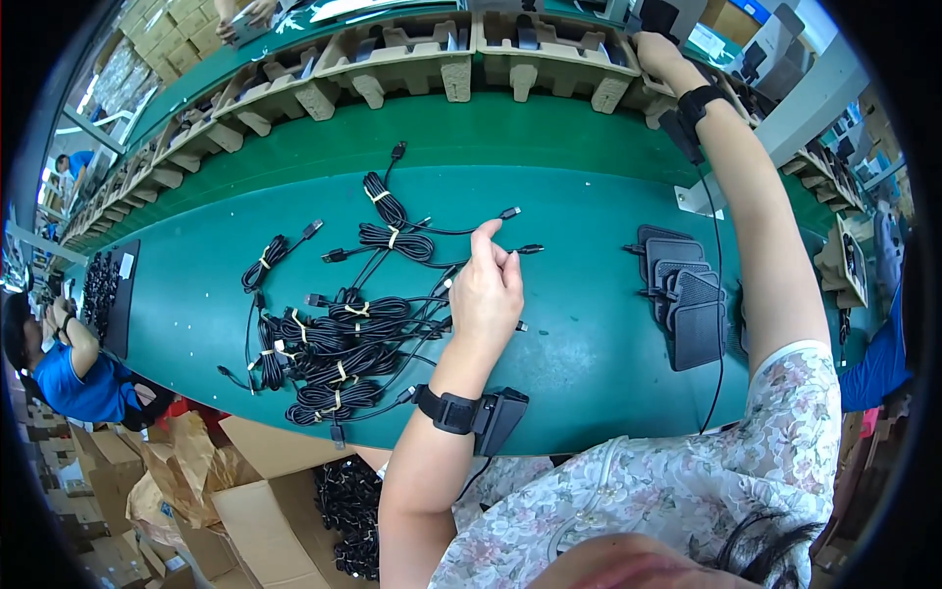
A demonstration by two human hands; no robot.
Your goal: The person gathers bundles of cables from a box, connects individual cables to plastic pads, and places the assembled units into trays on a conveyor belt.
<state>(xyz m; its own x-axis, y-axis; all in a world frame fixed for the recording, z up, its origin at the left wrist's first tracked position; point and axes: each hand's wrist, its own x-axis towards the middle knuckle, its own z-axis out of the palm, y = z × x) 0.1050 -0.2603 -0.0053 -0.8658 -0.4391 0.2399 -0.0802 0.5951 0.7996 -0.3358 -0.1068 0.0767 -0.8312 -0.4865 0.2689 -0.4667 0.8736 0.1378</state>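
My left hand (488,288) hovers over the right side of a pile of black cables (343,339), its index finger stretched out and its thumb apart. I see nothing held in it. A cable plug (510,213) lies just past its fingertip, and another plug (532,249) sticks out to its right. Pale ties bind each coiled cable. My right arm stretches far to the upper right, where my right hand (659,57) is closed at a pulp tray beside a dark, blocky object (667,17). What those fingers hold is hidden.
Flat black textured pads (699,334) lie on the green table (579,383) at right. Moulded pulp trays (392,64) line a raised shelf along the back. A metal post (814,98) stands at the right. Below the front edge, an open carton (265,530) sits by black cables. Co-workers sit nearby.
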